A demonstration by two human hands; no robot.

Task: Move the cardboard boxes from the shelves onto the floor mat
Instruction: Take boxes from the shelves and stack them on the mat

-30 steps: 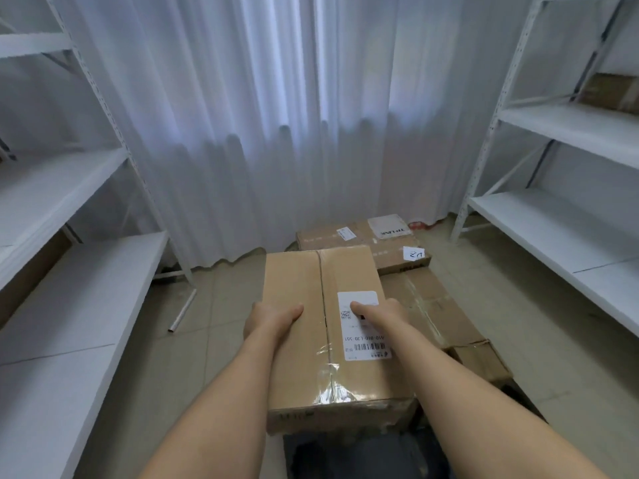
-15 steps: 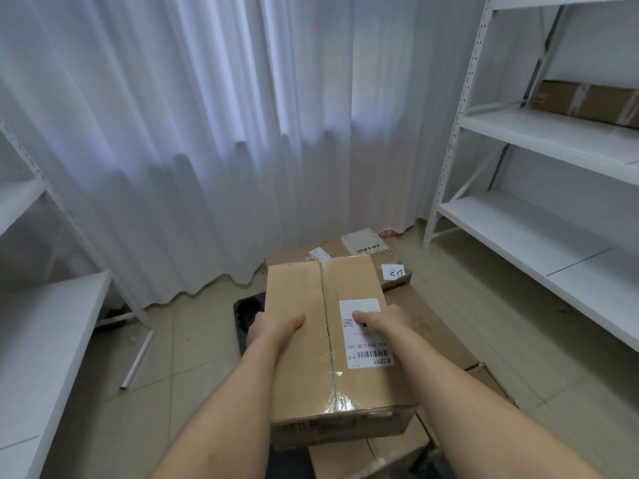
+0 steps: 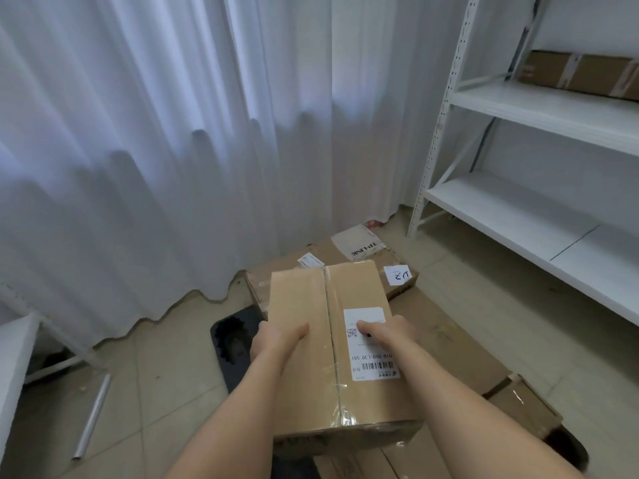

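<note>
I hold a taped cardboard box [image 3: 311, 368] with a white shipping label in front of me, above the floor. My left hand [image 3: 276, 342] grips its left side with the thumb on top. My right hand [image 3: 387, 331] grips the right side, thumb on the label. Below it lies a dark floor mat [image 3: 235, 344] with several flat cardboard boxes [image 3: 446, 344] on it; one at the back bears a white printed panel [image 3: 359, 242] and a small paper tag [image 3: 398, 275]. Another cardboard box [image 3: 581, 74] sits on the upper right shelf.
White metal shelving [image 3: 539, 219] stands at the right, and a white shelf edge [image 3: 14, 361] shows at the left. A white curtain [image 3: 173, 133] covers the back wall. A metal tube [image 3: 91, 416] lies on the tiled floor at the left.
My view has swung to the right and the left shelves have slid out of sight. The held box has stayed in both hands, and more of the dark mat shows beside it.
</note>
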